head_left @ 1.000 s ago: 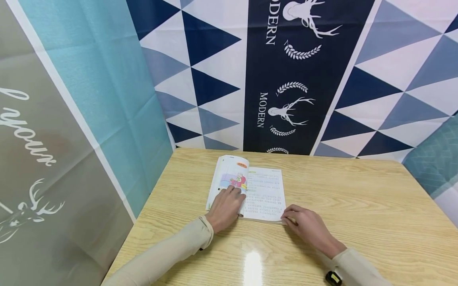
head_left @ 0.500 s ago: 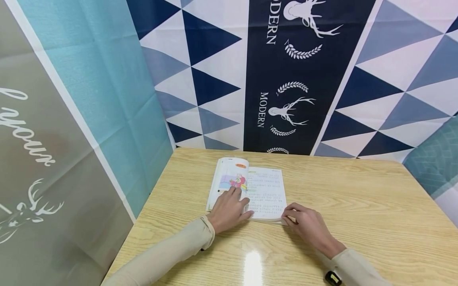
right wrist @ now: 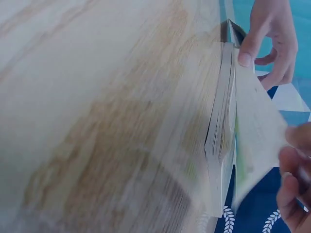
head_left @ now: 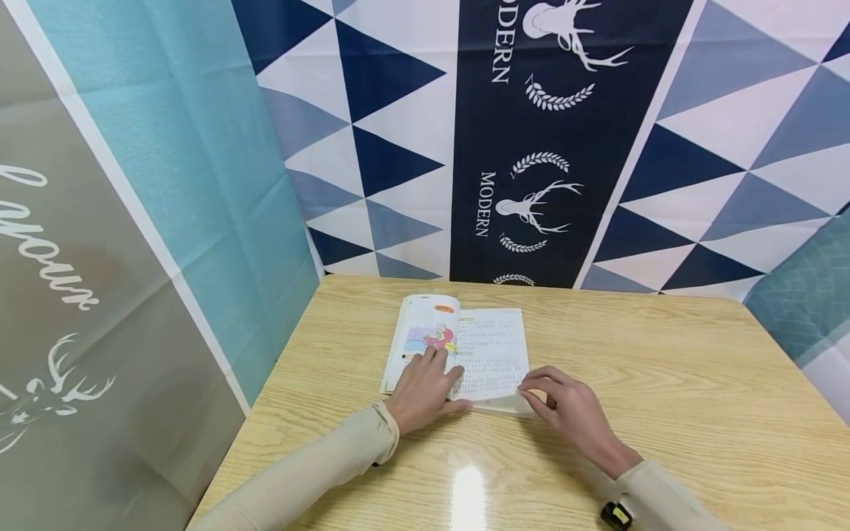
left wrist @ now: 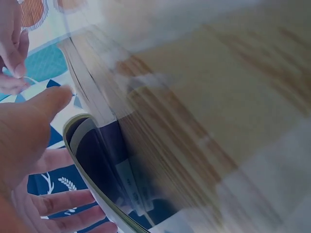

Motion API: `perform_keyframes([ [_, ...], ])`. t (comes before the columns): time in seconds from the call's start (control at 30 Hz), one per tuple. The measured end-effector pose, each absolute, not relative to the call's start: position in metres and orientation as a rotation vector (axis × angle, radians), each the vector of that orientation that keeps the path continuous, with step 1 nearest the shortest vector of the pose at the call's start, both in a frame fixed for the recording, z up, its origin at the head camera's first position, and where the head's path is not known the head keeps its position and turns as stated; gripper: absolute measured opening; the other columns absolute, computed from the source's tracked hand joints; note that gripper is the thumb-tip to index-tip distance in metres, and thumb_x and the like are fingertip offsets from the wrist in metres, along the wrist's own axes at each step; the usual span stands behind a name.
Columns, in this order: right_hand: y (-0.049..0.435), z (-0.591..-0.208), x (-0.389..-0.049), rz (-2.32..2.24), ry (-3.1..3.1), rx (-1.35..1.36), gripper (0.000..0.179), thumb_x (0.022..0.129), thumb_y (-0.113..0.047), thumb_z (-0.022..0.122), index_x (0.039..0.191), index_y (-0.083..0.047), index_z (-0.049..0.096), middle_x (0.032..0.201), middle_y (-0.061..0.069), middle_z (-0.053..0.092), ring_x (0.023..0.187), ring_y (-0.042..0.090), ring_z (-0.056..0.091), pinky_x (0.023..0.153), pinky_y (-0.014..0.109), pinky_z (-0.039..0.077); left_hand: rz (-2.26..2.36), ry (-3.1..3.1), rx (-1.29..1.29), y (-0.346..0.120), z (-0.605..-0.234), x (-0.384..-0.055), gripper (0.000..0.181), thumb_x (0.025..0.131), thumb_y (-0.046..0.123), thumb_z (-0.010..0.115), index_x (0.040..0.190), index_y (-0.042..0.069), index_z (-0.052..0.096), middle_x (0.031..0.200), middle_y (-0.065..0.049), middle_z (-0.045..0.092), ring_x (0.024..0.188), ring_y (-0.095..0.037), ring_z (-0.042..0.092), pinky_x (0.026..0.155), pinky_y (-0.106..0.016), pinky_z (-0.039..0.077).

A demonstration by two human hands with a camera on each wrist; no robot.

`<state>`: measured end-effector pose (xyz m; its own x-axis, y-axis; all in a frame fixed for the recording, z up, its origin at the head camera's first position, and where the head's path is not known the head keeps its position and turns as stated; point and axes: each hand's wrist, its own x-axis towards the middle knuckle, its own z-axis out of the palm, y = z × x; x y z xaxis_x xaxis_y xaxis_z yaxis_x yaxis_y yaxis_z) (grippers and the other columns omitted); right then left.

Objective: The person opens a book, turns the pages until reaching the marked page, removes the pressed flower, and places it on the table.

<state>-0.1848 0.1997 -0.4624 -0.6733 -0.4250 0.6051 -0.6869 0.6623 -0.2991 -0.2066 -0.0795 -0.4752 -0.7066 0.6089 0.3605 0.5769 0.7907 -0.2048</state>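
Note:
An open book (head_left: 425,317) lies on the wooden table, a coloured picture on its left page and printed text on its right. My left hand (head_left: 423,389) rests on the book near the fold, fingers extended and thumb out to the right. In the left wrist view, the spread fingers lie beside the curved cover. My right hand (head_left: 576,413) pinches the lower right corner of a page (right wrist: 257,131) between thumb and fingers. That page stands raised from the page block (right wrist: 218,121), as the right wrist view shows.
The wooden table (head_left: 664,354) extends around the book, mostly to its right. Patterned cloth (head_left: 398,147) hangs behind the table's far edge, and another cloth (head_left: 219,184) hangs along its left side.
My right hand has moved slightly up, and the page's lower right corner has lifted off the sheets beneath. My left hand shifted slightly right, its thumb spreading out over the book's lower edge.

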Motion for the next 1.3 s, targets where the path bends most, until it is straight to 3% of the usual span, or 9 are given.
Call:
perform_keyframes([
  [0.2, 0.203, -0.463, -0.185, 0.724, -2.435, 0.737, 0.041, 0.076, -0.013, 0.079, 0.115, -0.015, 0.067, 0.109, -0.004, 0.061, 0.054, -0.005, 0.04, 0.047, 0.015, 0.036, 0.046, -2.57, -0.815, -0.079, -0.475, -0.207, 0.053, 0.092, 0.048, 0.05, 0.126, 0.009, 0.055, 0.101, -0.008, 0.059, 0.091, -0.024, 0.053, 0.066, -0.037, 0.047],
  [0.4, 0.203, -0.467, -0.183, 0.685, -2.613, 0.739, 0.035, 0.079, -0.015, 0.077, 0.113, -0.016, 0.068, 0.108, -0.006, 0.061, 0.054, -0.005, 0.041, 0.049, 0.018, 0.038, -0.056, -2.5, -0.764, -0.081, -0.471, -0.207, 0.05, 0.092, 0.032, 0.049, 0.125, -0.005, 0.048, 0.095, -0.009, 0.061, 0.081, -0.02, 0.055, 0.064, -0.031, 0.047],
  [0.5, 0.203, -0.47, -0.181, 0.636, -2.717, 0.74, 0.033, 0.08, -0.02, 0.077, 0.112, -0.015, 0.069, 0.11, -0.003, 0.061, 0.057, -0.003, 0.044, 0.052, 0.019, 0.039, -0.169, -2.444, -0.76, -0.083, -0.47, -0.207, 0.061, 0.088, 0.022, 0.051, 0.139, -0.006, 0.034, 0.098, -0.01, 0.061, 0.08, -0.02, 0.057, 0.064, -0.031, 0.049],
  [0.6, 0.203, -0.472, -0.179, 0.584, -2.775, 0.741, 0.034, 0.079, -0.024, 0.078, 0.11, -0.014, 0.07, 0.111, -0.001, 0.062, 0.062, 0.0, 0.047, 0.054, 0.021, 0.041, -0.263, -2.415, -0.762, -0.084, -0.47, -0.208, 0.076, 0.082, 0.012, 0.053, 0.149, 0.001, 0.018, 0.11, -0.016, 0.056, 0.077, -0.021, 0.058, 0.062, -0.032, 0.05],
  [0.7, 0.203, -0.472, -0.178, 0.561, -2.783, 0.753, 0.029, 0.078, -0.025, 0.078, 0.105, -0.015, 0.073, 0.108, -0.001, 0.062, 0.065, 0.001, 0.05, 0.057, 0.022, 0.043, -0.239, -2.426, -0.746, -0.085, -0.469, -0.208, 0.073, 0.079, 0.008, 0.055, 0.146, 0.007, 0.027, 0.124, -0.022, 0.044, 0.087, -0.026, 0.056, 0.064, -0.034, 0.049],
  [0.8, 0.203, -0.473, -0.178, 0.56, -2.756, 0.78, 0.018, 0.078, -0.024, 0.078, 0.095, -0.017, 0.075, 0.102, -0.005, 0.063, 0.064, -0.002, 0.05, 0.056, 0.021, 0.044, -0.134, -2.445, -0.724, -0.085, -0.468, -0.209, 0.056, 0.078, 0.007, 0.058, 0.133, 0.008, 0.044, 0.135, -0.027, 0.035, 0.114, -0.036, 0.046, 0.082, -0.042, 0.047],
  [0.93, 0.204, -0.474, -0.18, 0.522, -2.661, 0.843, 0.008, 0.077, -0.02, 0.08, 0.084, -0.02, 0.076, 0.092, -0.01, 0.064, 0.067, -0.002, 0.054, 0.056, 0.021, 0.046, -0.006, -2.443, -0.72, -0.085, -0.466, -0.211, 0.034, 0.078, 0.008, 0.061, 0.112, 0.008, 0.06, 0.135, -0.022, 0.04, 0.131, -0.039, 0.031, 0.1, -0.05, 0.033],
  [1.1, 0.204, -0.474, -0.181, 0.443, -2.552, 0.897, 0.007, 0.076, -0.017, 0.08, 0.079, -0.021, 0.075, 0.087, -0.011, 0.064, 0.071, 0.002, 0.06, 0.057, 0.025, 0.049, 0.059, -2.455, -0.746, -0.085, -0.465, -0.209, 0.019, 0.076, 0.007, 0.065, 0.093, 0.012, 0.07, 0.12, -0.01, 0.057, 0.125, -0.033, 0.041, 0.101, -0.049, 0.032],
  [1.3, 0.204, -0.476, -0.181, 0.363, -2.523, 0.915, 0.005, 0.079, -0.019, 0.077, 0.083, -0.018, 0.075, 0.09, -0.008, 0.065, 0.073, 0.006, 0.062, 0.057, 0.028, 0.051, 0.018, -2.496, -0.816, -0.084, -0.467, -0.207, 0.018, 0.077, 0.004, 0.064, 0.093, 0.01, 0.071, 0.104, -0.007, 0.064, 0.1, -0.022, 0.056, 0.08, -0.034, 0.05],
])
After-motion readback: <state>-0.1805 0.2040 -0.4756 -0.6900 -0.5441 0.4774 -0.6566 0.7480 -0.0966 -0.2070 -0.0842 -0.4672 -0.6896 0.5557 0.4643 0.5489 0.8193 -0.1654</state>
